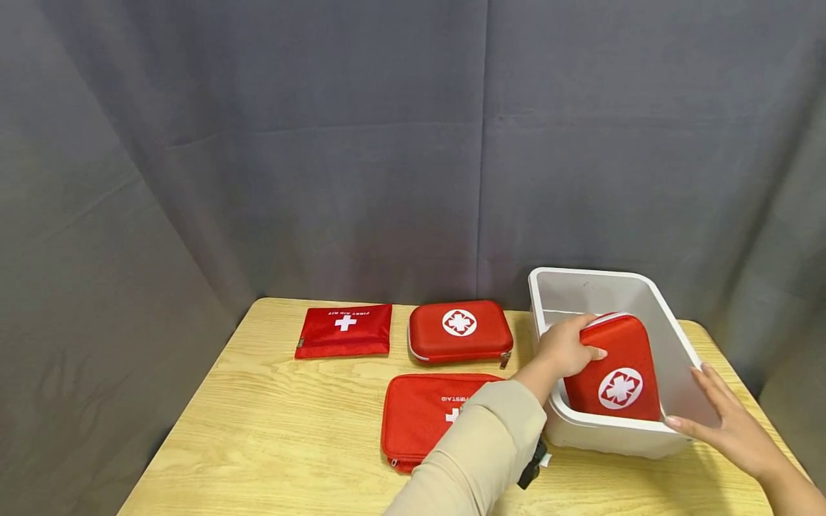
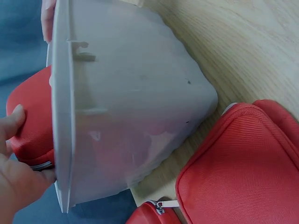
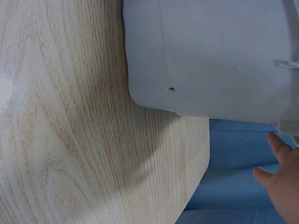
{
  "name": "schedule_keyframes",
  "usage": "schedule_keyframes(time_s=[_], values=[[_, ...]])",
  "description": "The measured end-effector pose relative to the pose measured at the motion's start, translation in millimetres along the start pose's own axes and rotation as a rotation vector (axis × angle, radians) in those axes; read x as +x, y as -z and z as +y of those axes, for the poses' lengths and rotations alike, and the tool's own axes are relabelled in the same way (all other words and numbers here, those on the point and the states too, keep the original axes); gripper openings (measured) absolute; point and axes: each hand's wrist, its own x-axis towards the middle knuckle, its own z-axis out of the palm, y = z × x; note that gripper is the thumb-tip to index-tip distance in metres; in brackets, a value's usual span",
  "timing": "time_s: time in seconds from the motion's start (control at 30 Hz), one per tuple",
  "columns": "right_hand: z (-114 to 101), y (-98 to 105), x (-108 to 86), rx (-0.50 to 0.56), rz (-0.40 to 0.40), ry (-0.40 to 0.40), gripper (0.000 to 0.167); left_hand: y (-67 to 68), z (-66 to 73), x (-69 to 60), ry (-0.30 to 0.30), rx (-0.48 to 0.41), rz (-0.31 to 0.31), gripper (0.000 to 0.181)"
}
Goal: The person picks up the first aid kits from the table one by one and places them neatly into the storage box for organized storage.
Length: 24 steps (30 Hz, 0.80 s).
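My left hand [image 1: 569, 349] grips a red first aid case [image 1: 622, 355] by its upper left edge, thumb on the front face. The case stands tilted inside a light grey plastic bin [image 1: 616, 428], its white cross emblem facing me. In the left wrist view the case [image 2: 35, 109] sticks out past the bin's rim, with the left hand [image 2: 21, 179] on it. At the bin's front right corner my right hand [image 1: 729, 423] touches the rim with thumb and fingers spread. The right wrist view shows this hand [image 3: 282, 179] only partly.
Left of the bin lie a flat red first aid pouch [image 1: 364, 337], a hard red case [image 1: 426, 330] and a larger red zip case [image 1: 413, 416], partly hidden by my left sleeve [image 1: 477, 451]. All stand on a wooden table [image 1: 271, 437] before a grey curtain [image 1: 361, 158].
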Motion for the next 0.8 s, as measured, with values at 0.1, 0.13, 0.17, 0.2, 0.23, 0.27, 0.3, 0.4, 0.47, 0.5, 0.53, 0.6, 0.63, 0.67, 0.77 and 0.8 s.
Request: schedule_keyframes(time_s=[0.1,0.13,0.17,0.2,0.23,0.27,0.3,0.4,0.47,0.5,0.53,0.6,0.63,0.67,0.77,0.8], values=[[-0.1,0.4,0.4,0.000,-0.004,-0.003,0.081,-2.8,0.7,-0.3,0.025,-0.025,0.011,0.045],[0.0,0.7,0.6,-0.001,-0.003,-0.001,0.081,-3.3,0.8,-0.2,0.036,-0.033,0.016,0.044],[0.0,0.8,0.6,-0.002,-0.003,-0.001,0.081,-3.6,1.0,-0.2,0.048,-0.040,0.022,0.043],[-0.1,0.9,0.6,-0.004,-0.002,-0.002,0.081,-3.7,1.0,0.0,0.054,-0.049,0.025,0.042],[-0.1,1.0,0.6,-0.004,-0.002,-0.003,0.081,-4.0,0.7,0.3,0.057,-0.055,0.026,0.042],[0.0,1.1,0.5,-0.005,-0.002,-0.004,0.081,-4.7,-0.1,0.6,0.053,-0.057,0.026,0.042],[0.0,1.2,0.5,-0.005,-0.004,-0.006,0.081,-5.2,-1.2,1.0,0.039,-0.049,0.027,0.042],[-0.1,1.6,0.3,-0.006,-0.011,-0.016,0.081,-6.2,-4.4,1.9,-0.025,0.019,0.026,0.042],[-0.3,1.8,0.3,-0.007,-0.013,-0.019,0.081,-6.3,-6.7,2.9,-0.081,0.113,0.021,0.043],[-0.6,1.9,0.2,-0.007,-0.014,-0.022,0.081,-5.5,-7.6,3.2,-0.104,0.160,0.012,0.045],[-0.9,1.8,0.2,-0.005,-0.015,-0.024,0.081,-4.5,-8.5,3.6,-0.126,0.204,0.003,0.047],[-1.7,1.4,0.1,0.001,-0.018,-0.028,0.082,-2.4,-11.2,4.9,-0.159,0.276,-0.022,0.050],[-2.1,1.3,0.1,0.004,-0.017,-0.028,0.082,-1.1,-12.9,5.7,-0.176,0.306,-0.037,0.051],[-2.5,1.1,0.1,0.006,-0.018,-0.029,0.081,0.1,-14.5,6.5,-0.189,0.322,-0.054,0.052],[-3.2,0.8,-0.2,0.006,-0.015,-0.024,0.081,2.8,-19.3,8.8,-0.223,0.364,-0.094,0.056],[-3.1,0.9,-0.2,0.004,-0.012,-0.020,0.081,3.5,-20.6,9.4,-0.232,0.377,-0.107,0.057]])
